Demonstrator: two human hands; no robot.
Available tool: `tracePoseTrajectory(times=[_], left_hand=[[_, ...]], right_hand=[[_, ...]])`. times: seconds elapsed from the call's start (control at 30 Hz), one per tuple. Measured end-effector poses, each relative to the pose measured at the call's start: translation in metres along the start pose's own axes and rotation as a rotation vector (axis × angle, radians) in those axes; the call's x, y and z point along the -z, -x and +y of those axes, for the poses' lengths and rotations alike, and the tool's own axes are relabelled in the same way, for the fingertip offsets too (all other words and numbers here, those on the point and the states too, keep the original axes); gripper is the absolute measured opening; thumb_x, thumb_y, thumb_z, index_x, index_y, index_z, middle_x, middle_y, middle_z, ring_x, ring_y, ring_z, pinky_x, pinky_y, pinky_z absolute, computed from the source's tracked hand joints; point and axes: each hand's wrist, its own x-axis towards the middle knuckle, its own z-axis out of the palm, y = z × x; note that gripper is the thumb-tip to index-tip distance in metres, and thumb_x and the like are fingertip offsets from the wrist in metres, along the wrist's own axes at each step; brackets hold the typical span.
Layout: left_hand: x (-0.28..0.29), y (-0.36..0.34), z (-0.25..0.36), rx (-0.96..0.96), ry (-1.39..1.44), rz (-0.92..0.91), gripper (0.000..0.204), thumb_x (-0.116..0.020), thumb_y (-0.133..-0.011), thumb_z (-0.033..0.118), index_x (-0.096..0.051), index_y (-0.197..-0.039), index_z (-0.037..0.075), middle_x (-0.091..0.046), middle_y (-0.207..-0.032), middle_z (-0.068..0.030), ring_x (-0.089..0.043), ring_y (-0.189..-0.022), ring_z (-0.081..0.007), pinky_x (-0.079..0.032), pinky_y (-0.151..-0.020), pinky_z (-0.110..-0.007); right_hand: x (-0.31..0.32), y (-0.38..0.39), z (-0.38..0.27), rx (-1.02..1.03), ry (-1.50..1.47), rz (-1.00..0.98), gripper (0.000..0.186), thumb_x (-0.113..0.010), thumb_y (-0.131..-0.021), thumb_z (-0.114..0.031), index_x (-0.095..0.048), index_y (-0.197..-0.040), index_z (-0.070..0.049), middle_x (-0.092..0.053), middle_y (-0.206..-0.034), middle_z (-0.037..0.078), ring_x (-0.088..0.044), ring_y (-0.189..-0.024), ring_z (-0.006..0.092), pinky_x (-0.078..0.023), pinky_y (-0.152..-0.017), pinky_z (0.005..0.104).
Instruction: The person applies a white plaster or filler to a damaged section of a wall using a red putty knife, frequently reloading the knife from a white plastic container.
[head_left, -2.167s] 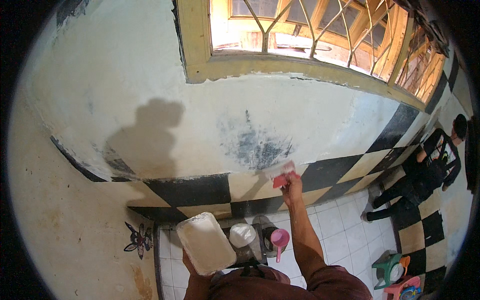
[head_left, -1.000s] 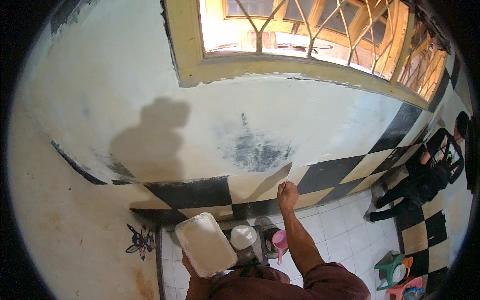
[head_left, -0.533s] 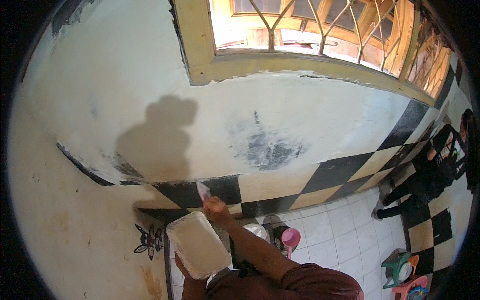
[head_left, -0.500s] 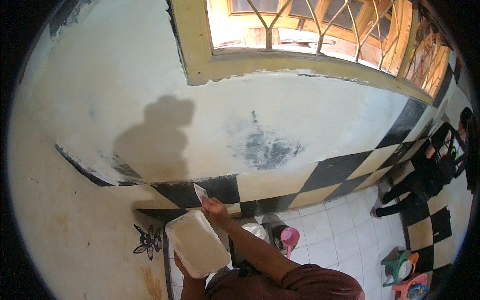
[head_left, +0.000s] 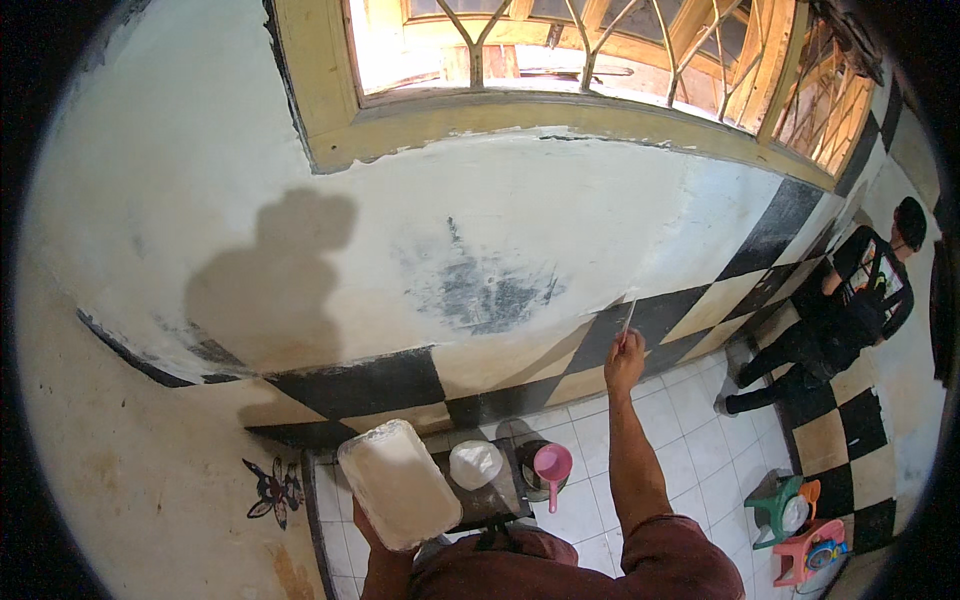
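Note:
My right hand (head_left: 625, 362) is stretched forward to the wall, fingers closed round a putty knife (head_left: 629, 315). The blade meets the wall where the white coating (head_left: 640, 225) borders a black square (head_left: 650, 318) of the checkered band; whether it presses there I cannot tell. A dark, partly covered patch (head_left: 495, 295) shows on the coating to the left of the knife. Close to my body, my left hand (head_left: 372, 530) grips a shallow rectangular tub (head_left: 436, 467) from below, its fingers mostly hidden. Pale paste smears the tub's inside and rim.
A yellow window frame (head_left: 430, 124) with metal bars runs above. Below me, a white bundle (head_left: 475, 464) and a pink dipper (head_left: 552, 462) stand by a dark low surface. A person (head_left: 850, 320) in black stands right, near green (head_left: 765, 513) and pink (head_left: 793, 562) stools.
My right hand has swung right along the wall with the putty knife, from beside the tub to the black square. The tub stays in my left hand. My view has shifted right.

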Motion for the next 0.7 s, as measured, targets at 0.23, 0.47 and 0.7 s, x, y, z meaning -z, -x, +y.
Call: tracePoseTrajectory(times=[0.23, 0.47, 0.7], left_hand=[[0.005, 0.012, 0.007, -0.042, 0.073, -0.106, 0.062, -0.039, -0.096, 0.055, -0.04, -0.144, 0.015, -0.054, -0.136, -0.0109, -0.058, -0.117, -0.0332, -0.051, -0.095, -0.052], [0.021, 0.015, 0.03, -0.042, 0.13, -0.099, 0.062, -0.041, -0.096, 0.055, -0.041, -0.144, 0.016, -0.054, -0.137, -0.011, -0.057, -0.119, -0.0345, -0.049, -0.097, -0.054], [0.025, 0.013, 0.038, -0.018, 0.122, -0.051, 0.062, -0.039, -0.097, 0.055, -0.041, -0.144, 0.015, -0.054, -0.136, -0.0111, -0.057, -0.119, -0.0337, -0.049, -0.097, -0.054]], right_hand=[[-0.057, 0.035, -0.09, 0.092, -0.069, -0.084, 0.021, -0.069, -0.081, -0.01, -0.062, -0.1, -0.004, -0.055, -0.12, 0.02, -0.06, -0.098, 0.0371, -0.052, -0.08, 0.0426], [-0.075, 0.141, -0.301, 0.172, -0.472, -0.438, 0.02, -0.07, -0.079, -0.006, -0.063, -0.098, -0.004, -0.055, -0.113, 0.021, -0.059, -0.098, 0.0368, -0.051, -0.082, 0.0449], [-0.058, 0.181, -0.237, 0.062, -0.779, -0.395, 0.013, -0.066, -0.086, -0.011, -0.061, -0.088, 0.0, -0.065, -0.087, 0.014, -0.066, -0.071, 0.0239, -0.054, -0.061, 0.0325]])
